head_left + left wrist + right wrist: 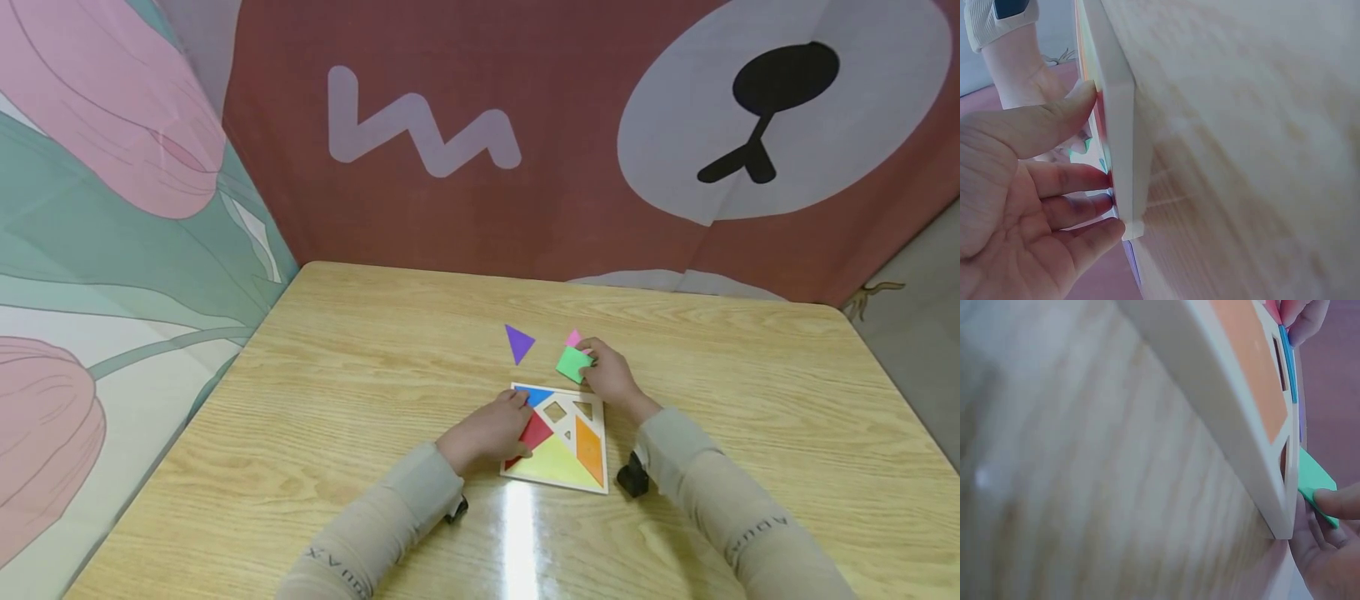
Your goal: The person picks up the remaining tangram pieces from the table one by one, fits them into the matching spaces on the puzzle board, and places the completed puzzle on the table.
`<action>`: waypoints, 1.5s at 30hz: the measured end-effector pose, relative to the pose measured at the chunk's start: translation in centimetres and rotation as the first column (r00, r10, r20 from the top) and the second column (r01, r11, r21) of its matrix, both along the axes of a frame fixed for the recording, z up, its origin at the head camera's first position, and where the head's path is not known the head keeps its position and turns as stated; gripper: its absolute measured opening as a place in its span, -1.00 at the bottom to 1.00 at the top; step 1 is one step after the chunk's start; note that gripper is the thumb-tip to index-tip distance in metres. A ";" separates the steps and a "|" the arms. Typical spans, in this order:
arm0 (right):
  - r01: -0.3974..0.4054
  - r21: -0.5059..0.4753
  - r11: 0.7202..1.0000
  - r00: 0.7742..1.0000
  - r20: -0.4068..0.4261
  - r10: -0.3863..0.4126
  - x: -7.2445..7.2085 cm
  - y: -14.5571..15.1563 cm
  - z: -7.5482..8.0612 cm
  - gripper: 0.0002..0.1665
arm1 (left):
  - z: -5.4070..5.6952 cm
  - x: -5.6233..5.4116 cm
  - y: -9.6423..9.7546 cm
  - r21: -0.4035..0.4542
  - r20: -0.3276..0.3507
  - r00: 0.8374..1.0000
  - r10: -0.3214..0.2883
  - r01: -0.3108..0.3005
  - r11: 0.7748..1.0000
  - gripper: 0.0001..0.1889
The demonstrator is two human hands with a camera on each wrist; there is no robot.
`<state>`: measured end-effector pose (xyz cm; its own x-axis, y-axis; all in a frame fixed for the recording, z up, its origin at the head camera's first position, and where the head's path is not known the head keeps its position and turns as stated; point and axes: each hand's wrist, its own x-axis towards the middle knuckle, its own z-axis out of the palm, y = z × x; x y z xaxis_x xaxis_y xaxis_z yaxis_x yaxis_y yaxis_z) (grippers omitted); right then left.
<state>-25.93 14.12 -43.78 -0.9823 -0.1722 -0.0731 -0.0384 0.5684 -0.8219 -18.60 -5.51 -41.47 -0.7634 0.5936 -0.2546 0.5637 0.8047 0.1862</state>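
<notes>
A pale tangram board (570, 417) lies on the table, with blue (537, 395), red (537, 432), yellow (553, 465) and orange (588, 450) pieces set in it. Several cut-outs show bare wood at its upper right. My left hand (491, 429) rests on the board's left side, its fingertips and thumb touching the surface over the red and blue pieces. Just beyond the top edge, my right hand (611, 377) pinches a green square piece (572, 364) between thumb and fingers; the right wrist view shows this square (1315, 478) tilted beside the board corner.
Behind the green square, a pink piece (573, 337) is partly covered by it and the right hand. A purple triangle (518, 343) lies to its left on the wooden table (360, 358). A printed cloth (465, 217) hangs behind the table's far edge.
</notes>
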 end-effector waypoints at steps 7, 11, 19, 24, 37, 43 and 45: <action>0.061 -0.103 0.993 0.998 0.041 -0.057 0.5 0.0 -0.1 -0.63 | -0.1 0.0 0.0 -0.008 -0.003 1.000 -0.009 0.009 1.000 -0.32; 0.085 -0.138 0.987 0.996 0.051 -0.079 0.7 -0.1 0.1 -0.68 | 0.0 0.0 0.0 -0.012 -0.007 1.000 -0.015 0.015 1.000 -0.32; 0.090 -0.154 0.984 0.996 0.044 -0.084 1.5 -0.4 0.7 -0.72 | 0.3 0.1 0.0 -0.012 -0.014 1.000 -0.017 0.016 1.000 -0.32; 0.072 -0.158 0.985 0.997 0.039 -0.066 1.8 -0.3 0.9 -0.74 | 0.2 0.0 0.1 -0.024 -0.023 0.999 -0.026 0.025 0.999 -0.32; 0.058 -0.181 0.982 0.996 0.074 -0.046 2.7 -0.6 0.9 -0.78 | 0.2 -0.1 0.1 -0.028 -0.015 0.999 -0.033 0.033 0.999 -0.32; 0.056 -0.185 0.981 0.996 0.079 -0.042 3.0 -0.6 0.8 -0.80 | 0.1 -0.2 0.1 -0.039 -0.040 0.998 -0.053 0.051 0.998 -0.32; 0.061 -0.190 0.980 0.996 0.083 -0.046 3.1 -0.7 0.8 -0.80 | 0.0 -0.2 0.2 -0.042 -0.046 0.997 -0.059 0.057 0.997 -0.33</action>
